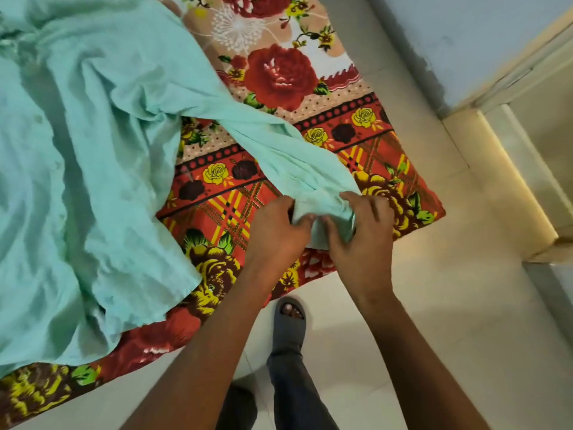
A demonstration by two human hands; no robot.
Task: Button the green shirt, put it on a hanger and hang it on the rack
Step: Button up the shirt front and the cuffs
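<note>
Pale floor tiles point(434, 305) met a bed under a floral bedsheet point(279, 76), where the green shirt point(93, 150) lay spread at left. Near the bed's right corner, the left hand point(276, 231) and right hand point(362, 240) both pinched the sleeve cuff point(322, 206), fingers curled into the cloth. A sandalled foot point(290, 321) stood below.

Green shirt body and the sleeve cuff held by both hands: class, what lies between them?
In the head view, the shirt's own sleeve spans it, crossing the floral bedsheet from the shirt body to the cuff, pinched by left hand and right hand.
</note>
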